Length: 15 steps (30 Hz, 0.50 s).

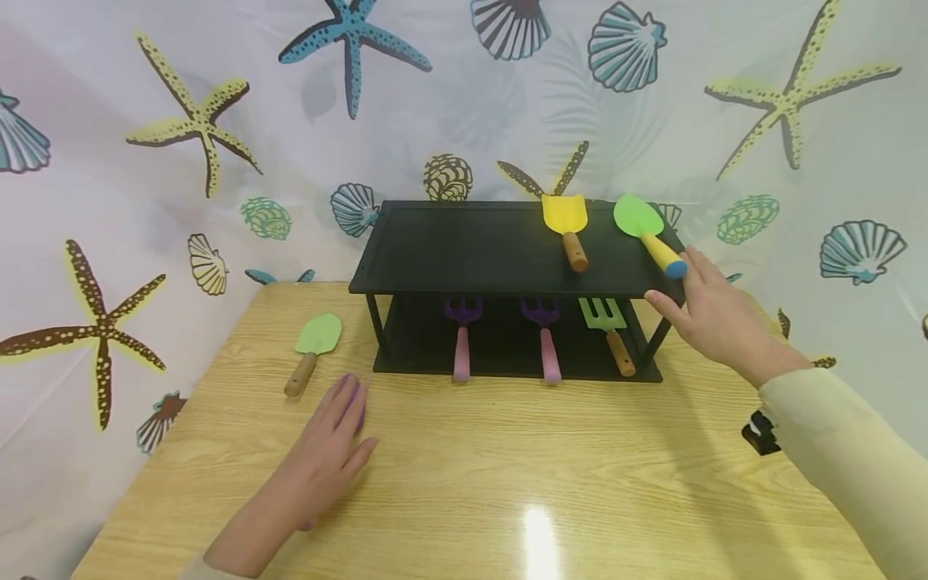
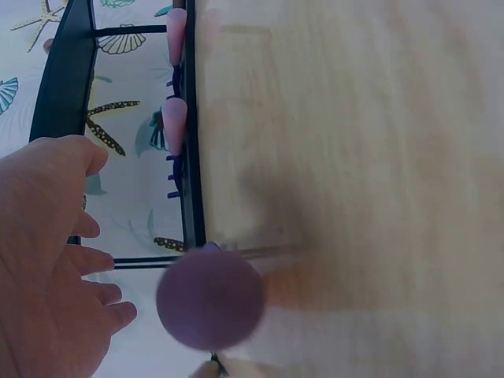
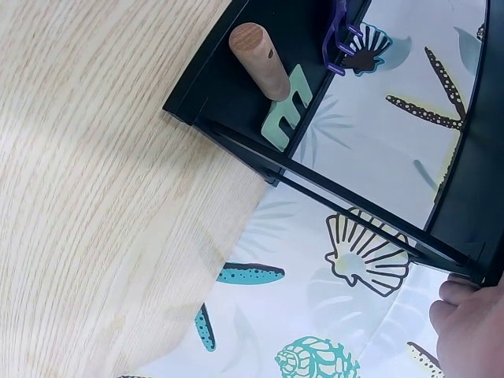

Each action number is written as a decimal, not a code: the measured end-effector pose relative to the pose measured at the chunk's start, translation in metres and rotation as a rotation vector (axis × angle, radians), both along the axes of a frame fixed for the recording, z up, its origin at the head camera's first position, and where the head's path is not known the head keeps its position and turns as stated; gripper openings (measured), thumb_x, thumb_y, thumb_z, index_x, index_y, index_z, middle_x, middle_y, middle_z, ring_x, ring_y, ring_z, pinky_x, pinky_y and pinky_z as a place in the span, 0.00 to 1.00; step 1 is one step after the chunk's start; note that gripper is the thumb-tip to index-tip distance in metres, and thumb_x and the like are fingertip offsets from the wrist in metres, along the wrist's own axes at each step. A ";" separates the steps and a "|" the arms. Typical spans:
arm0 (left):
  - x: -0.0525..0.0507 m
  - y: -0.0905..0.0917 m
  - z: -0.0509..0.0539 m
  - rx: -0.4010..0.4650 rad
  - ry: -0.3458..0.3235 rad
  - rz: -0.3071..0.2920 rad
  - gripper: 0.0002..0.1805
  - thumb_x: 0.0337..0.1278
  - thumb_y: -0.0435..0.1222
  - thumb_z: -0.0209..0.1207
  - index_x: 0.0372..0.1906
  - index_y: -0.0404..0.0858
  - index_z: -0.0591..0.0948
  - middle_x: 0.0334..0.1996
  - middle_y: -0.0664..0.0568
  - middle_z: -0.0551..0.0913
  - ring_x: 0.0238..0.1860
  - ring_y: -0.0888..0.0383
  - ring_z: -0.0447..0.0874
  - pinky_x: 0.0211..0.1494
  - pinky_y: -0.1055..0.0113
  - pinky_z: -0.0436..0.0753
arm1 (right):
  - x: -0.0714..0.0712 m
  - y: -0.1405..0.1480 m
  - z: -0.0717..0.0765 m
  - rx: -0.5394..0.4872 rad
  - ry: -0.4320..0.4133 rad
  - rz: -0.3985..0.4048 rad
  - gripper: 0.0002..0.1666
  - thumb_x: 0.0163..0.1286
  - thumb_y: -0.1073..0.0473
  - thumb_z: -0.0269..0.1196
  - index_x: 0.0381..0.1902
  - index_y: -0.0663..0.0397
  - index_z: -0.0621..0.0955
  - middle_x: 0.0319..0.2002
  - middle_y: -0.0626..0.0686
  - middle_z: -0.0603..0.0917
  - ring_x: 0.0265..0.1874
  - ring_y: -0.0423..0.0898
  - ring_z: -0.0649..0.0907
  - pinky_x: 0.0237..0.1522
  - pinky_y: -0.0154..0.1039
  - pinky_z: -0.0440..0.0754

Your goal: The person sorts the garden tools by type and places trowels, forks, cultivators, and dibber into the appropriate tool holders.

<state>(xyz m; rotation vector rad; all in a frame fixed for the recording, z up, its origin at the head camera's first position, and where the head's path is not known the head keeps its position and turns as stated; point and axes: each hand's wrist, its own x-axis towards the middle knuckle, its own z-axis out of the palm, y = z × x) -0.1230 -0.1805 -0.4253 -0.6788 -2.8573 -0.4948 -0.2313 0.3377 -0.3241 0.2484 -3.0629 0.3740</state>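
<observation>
My left hand [image 1: 322,455] is over the table at left, fingers loosely extended above a purple tool [image 1: 351,388] that it mostly hides; contact is unclear. In the left wrist view, a blurred mauve round handle end [image 2: 210,301] shows beside the hand [image 2: 47,260]. Just left of it lies a green trowel [image 1: 319,333] with a wooden handle. My right hand [image 1: 718,318] is at the right end of the black shelf [image 1: 464,250], fingers extended beside the blue-tipped yellow handle of a green trowel [image 1: 638,216]. The right wrist view shows fingertips [image 3: 453,303] at the shelf's edge.
A yellow shovel [image 1: 565,214] lies on the top shelf. Two purple forks with pink handles [image 1: 461,354] [image 1: 550,354] and a green fork [image 1: 619,352] are on the lower shelf. A small black object [image 1: 760,433] is near the right sleeve. Patterned cloth [image 1: 435,105] hangs behind.
</observation>
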 end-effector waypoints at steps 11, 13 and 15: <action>0.021 -0.015 -0.015 -0.031 -0.015 0.034 0.36 0.69 0.42 0.57 0.73 0.27 0.60 0.74 0.31 0.59 0.75 0.31 0.54 0.73 0.38 0.64 | -0.001 0.001 0.001 0.029 -0.001 -0.013 0.59 0.74 0.27 0.38 0.76 0.71 0.37 0.78 0.71 0.35 0.75 0.73 0.48 0.70 0.72 0.54; 0.025 -0.017 -0.019 -0.041 0.006 0.029 0.36 0.68 0.41 0.58 0.73 0.26 0.61 0.73 0.30 0.61 0.74 0.31 0.56 0.72 0.38 0.66 | -0.001 0.000 0.001 0.035 0.002 -0.012 0.59 0.74 0.27 0.38 0.76 0.72 0.38 0.78 0.71 0.35 0.74 0.74 0.49 0.69 0.72 0.56; 0.028 -0.019 -0.021 -0.047 0.029 0.023 0.35 0.67 0.39 0.58 0.72 0.25 0.62 0.72 0.29 0.62 0.73 0.31 0.58 0.72 0.39 0.67 | -0.001 -0.001 0.001 0.039 0.007 -0.012 0.59 0.74 0.27 0.38 0.76 0.73 0.39 0.78 0.71 0.36 0.73 0.75 0.50 0.68 0.73 0.57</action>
